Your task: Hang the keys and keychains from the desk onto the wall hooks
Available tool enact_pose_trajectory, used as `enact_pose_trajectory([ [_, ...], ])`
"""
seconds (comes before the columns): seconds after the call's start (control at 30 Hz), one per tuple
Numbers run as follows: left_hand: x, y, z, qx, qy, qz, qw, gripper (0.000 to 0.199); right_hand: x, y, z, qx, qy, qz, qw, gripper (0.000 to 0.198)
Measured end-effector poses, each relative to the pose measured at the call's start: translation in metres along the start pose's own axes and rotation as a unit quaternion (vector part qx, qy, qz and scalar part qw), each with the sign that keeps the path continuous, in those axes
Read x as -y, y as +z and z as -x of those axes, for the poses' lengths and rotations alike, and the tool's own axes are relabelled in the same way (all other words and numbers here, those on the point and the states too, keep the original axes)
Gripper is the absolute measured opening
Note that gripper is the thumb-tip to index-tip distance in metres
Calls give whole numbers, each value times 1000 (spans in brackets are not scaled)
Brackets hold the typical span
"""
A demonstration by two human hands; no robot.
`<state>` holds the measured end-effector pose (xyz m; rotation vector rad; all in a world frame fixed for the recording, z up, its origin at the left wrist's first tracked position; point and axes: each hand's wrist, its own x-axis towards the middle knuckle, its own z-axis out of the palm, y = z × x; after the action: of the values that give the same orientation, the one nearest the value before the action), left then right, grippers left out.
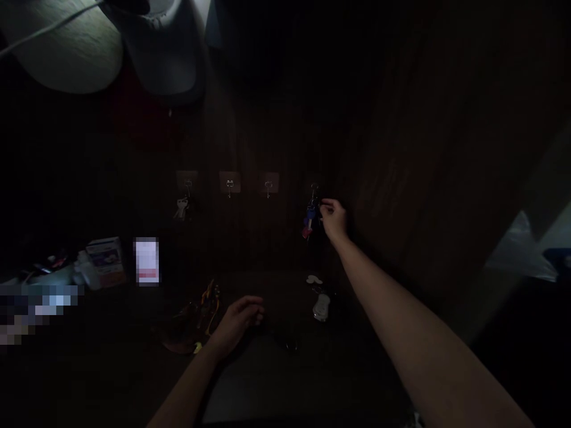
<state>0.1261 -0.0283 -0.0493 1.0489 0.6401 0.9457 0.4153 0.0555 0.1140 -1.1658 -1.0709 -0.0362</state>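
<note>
Key bunch [308, 221], blue and red pieces — hanging at the rightmost hook [314, 188]. Right hand [333, 219] is reaching close beside it; whether it is gripping or merely touching, cannot tell. Left hand [243, 315], loosely curled, is holding nothing visible. Step in hand, as judged: handling keys at the hook, the next move calling for careful finger control around its tip.

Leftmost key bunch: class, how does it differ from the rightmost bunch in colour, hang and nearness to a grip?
The leftmost bunch looks pale and silvery; the rightmost bunch shows blue, purple and red.
The rightmost bunch hangs lower than the leftmost bunch.
The right grip is close beside the rightmost bunch, away from the leftmost bunch.
Both hang from hooks.
</note>
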Motion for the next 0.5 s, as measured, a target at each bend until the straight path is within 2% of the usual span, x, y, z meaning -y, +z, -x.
enact_pose_trajectory([
  [0.27,3,-2,-2,-15,-4,-1,1000,25,-9,-13,59,-16,-5,-14,1000,31],
  [0.5,2,-3,-1,-9,0,-10,1000,27,-23,-16,129,57,44,-37,997,28],
])
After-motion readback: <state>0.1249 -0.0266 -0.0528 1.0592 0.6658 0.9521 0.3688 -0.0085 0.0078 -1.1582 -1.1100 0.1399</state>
